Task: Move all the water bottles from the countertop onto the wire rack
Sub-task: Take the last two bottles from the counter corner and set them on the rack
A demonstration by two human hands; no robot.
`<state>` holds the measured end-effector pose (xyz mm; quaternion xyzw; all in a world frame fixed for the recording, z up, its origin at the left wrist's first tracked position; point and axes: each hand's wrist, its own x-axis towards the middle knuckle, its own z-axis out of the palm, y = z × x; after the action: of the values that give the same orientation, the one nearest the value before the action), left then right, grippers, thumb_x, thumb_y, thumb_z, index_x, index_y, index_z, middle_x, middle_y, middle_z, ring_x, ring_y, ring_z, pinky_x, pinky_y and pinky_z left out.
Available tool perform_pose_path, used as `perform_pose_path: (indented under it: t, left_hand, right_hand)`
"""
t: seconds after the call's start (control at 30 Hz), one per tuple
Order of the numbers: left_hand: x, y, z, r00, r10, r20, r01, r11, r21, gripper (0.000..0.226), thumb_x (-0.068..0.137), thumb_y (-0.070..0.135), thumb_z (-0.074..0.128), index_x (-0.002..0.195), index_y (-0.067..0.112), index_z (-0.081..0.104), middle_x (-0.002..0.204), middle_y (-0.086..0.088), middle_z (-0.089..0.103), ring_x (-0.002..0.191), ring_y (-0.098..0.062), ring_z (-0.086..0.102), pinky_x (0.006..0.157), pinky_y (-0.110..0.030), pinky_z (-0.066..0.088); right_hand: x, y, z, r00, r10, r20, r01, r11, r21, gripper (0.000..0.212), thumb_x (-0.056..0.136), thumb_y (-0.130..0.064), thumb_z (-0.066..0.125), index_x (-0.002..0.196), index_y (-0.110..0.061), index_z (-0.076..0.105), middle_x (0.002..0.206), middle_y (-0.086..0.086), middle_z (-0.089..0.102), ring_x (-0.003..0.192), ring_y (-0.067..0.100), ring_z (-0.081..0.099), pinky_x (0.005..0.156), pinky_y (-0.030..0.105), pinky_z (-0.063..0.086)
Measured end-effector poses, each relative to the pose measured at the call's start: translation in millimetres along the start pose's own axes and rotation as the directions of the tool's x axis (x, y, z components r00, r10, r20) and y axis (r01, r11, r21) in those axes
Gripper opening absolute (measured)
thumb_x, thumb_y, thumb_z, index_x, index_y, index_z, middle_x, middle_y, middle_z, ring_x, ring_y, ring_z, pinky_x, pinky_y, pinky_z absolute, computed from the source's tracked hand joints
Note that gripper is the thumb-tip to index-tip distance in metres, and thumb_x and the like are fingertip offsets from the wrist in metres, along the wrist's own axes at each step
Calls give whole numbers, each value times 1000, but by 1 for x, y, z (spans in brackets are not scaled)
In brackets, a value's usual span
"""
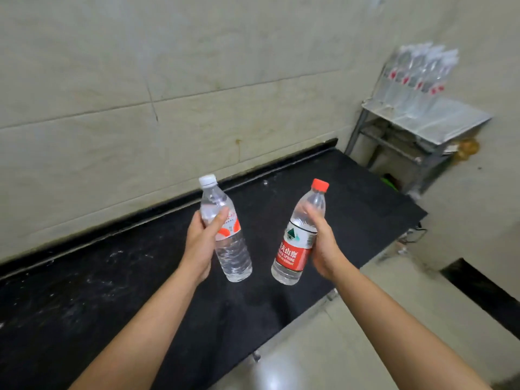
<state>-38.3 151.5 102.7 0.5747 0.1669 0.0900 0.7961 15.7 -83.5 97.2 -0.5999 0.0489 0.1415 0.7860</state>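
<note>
My left hand (201,242) grips a clear water bottle with a white cap (233,254) around its middle, held above the black countertop (84,299). A second bottle, with a red cap and red label (292,253), is held in my right hand (323,246), tilted slightly. Both bottles are lifted off the counter. At the far right stands the wire rack (422,128) with several bottles (419,77) standing in a row on its top shelf.
A tiled wall runs behind the countertop. The counter's right end stops short of the rack. Pale floor tiles lie below the counter's front edge, with a dark strip (484,294) at the right. Something green (389,181) sits low under the rack.
</note>
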Motion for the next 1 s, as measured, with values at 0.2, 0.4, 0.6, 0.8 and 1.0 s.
perform_pose_path:
  t: [0.2, 0.4, 0.6, 0.8, 1.0]
  left_hand:
    - [-11, 6, 123, 973, -9, 233, 31, 995, -94, 45, 81, 43, 68, 115, 15, 60, 85, -4, 68, 75, -16, 68, 70, -32, 57]
    - [-39, -35, 262, 939, -65, 338, 85, 995, -44, 42, 78, 49, 72, 109, 22, 63, 85, -6, 67, 75, -21, 65, 76, -42, 53]
    - [-70, -74, 397, 886, -88, 455, 63, 996, 70, 58, 74, 54, 72, 114, 15, 60, 88, -8, 66, 76, -21, 66, 72, -39, 56]
    - [-63, -105, 484, 873, -116, 473, 52, 988, 146, 71, 68, 57, 74, 114, 6, 59, 94, -12, 67, 86, -26, 66, 82, -43, 53]
    - [-8, -139, 577, 876, -109, 470, 21, 982, 188, 50, 77, 48, 70, 109, 11, 61, 100, -10, 71, 89, -21, 70, 77, -34, 54]
  right_hand:
    - [-29, -61, -97, 986, -126, -107, 129, 992, 16, 76, 71, -65, 73, 122, -11, 57, 92, 16, 70, 77, 27, 70, 69, 39, 60]
    - [-58, -98, -229, 960, -141, -240, 158, 986, 49, 58, 76, -57, 67, 105, -7, 67, 80, 14, 72, 71, 29, 69, 67, 37, 57]
    - [-71, -137, -369, 889, -232, -395, 243, 970, -22, 32, 86, -50, 70, 93, -20, 75, 93, 10, 77, 83, 27, 72, 86, 47, 54]
    - [-53, -158, -457, 836, -259, -484, 326, 944, 58, 62, 70, -61, 76, 107, -11, 67, 99, 21, 71, 85, 34, 66, 82, 45, 51]
    - [7, -182, -528, 790, -272, -549, 304, 952, -35, 41, 74, -59, 71, 87, -21, 68, 81, 3, 73, 77, 21, 70, 77, 38, 52]
